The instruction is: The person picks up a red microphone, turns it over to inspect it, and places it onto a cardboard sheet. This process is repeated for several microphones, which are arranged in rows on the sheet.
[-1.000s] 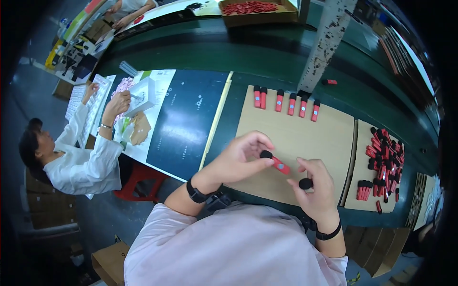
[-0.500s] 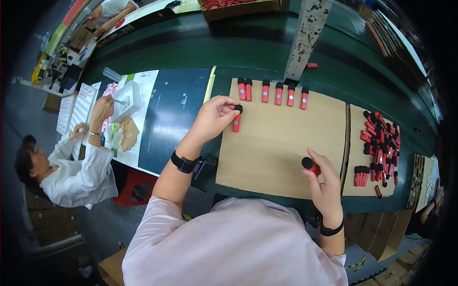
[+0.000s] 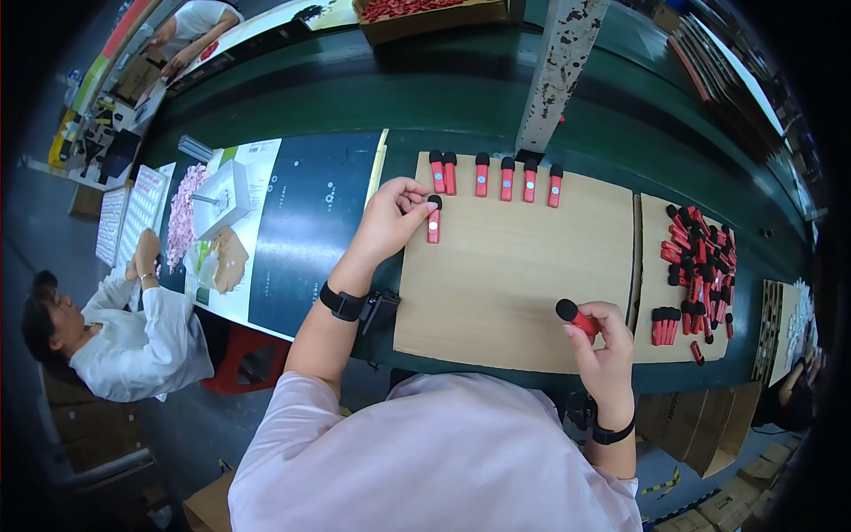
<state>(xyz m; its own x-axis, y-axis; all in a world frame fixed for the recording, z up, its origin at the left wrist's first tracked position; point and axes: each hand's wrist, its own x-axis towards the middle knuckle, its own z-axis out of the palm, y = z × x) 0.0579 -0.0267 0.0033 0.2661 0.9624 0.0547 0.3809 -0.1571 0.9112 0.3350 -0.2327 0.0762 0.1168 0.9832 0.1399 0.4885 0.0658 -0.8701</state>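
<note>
In your left hand (image 3: 394, 217), the small piece (image 3: 433, 234) is red with a black top and a pale round dot; the piece in your right hand (image 3: 605, 348) is also red (image 3: 581, 323) and black-topped. The row of pieces (image 3: 506, 182) ahead of you repeats red and black, several dotted pale blue or white, and the pile (image 3: 706, 266) mixes both main colours. Your cardboard sheet (image 3: 505, 275) is plain tan, the surface (image 3: 425, 97) dark green, the post (image 3: 563, 71) off-white with dark blotches. Your shirt (image 3: 443, 452) is pale pinkish-white, your wristbands (image 3: 344, 304) black.
</note>
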